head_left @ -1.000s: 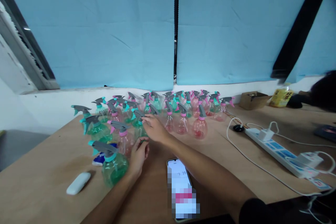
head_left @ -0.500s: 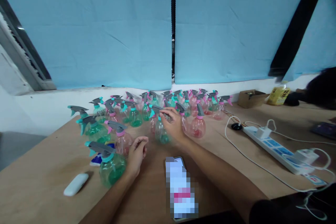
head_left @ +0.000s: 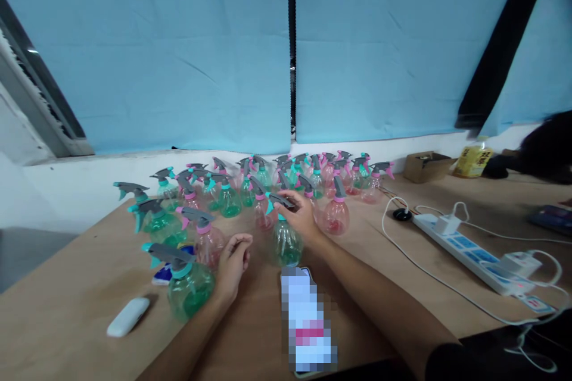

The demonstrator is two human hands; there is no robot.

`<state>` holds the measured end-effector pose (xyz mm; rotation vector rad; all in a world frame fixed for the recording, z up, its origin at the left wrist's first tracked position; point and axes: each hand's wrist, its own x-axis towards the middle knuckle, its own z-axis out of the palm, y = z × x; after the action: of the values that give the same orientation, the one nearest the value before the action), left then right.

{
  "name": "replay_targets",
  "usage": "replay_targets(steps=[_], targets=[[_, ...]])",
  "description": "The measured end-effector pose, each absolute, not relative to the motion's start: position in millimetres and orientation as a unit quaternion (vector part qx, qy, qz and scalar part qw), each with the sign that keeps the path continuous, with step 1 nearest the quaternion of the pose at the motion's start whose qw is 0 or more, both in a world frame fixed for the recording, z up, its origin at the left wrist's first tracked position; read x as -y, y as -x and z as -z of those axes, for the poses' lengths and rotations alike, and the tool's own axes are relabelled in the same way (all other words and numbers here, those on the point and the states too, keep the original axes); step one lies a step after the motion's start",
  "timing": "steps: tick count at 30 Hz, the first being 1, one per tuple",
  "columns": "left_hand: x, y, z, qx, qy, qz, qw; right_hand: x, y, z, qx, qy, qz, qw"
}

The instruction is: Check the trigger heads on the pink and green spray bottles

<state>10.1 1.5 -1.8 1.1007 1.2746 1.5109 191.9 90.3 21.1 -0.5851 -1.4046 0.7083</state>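
Observation:
My right hand (head_left: 300,214) is closed round the grey spray head of a green spray bottle (head_left: 287,243), which stands upright just behind the phone. The bottle's turquoise trigger points left. My left hand (head_left: 236,259) has its fingers curled in, with nothing visible in them. It is close beside a pink spray bottle (head_left: 209,245) and partly covers it. To its left a larger-looking green spray bottle (head_left: 190,292) stands near my left wrist. Right of my right hand is another pink spray bottle (head_left: 336,216). Several more pink and green bottles crowd behind both hands.
A phone (head_left: 308,321) with a lit, blurred screen lies in front. At the left are a white case (head_left: 128,317) and a blue packet (head_left: 162,274). A power strip (head_left: 465,253) with cables, a cardboard box (head_left: 426,168) and a yellow-labelled bottle (head_left: 473,161) are at the right.
My right hand has brought the green spray bottle toward me and slightly right, out from the group to behind the phone. My left hand has stayed nearly still.

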Motion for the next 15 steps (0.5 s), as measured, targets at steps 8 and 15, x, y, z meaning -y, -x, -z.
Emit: replay_targets(steps=[8, 15], targets=[[-3.8, -8.4, 4.2, -0.512, -0.446, -0.602, 0.420, -103.0, -202.5, -21.3, 0.651, 0.224, -0.523, 0.502], [-4.8, -7.5, 5.0, -0.507, -0.446, -0.606, 0.420, -83.0, -201.9, -48.5, 0.702, 0.106, -0.602, 0.366]])
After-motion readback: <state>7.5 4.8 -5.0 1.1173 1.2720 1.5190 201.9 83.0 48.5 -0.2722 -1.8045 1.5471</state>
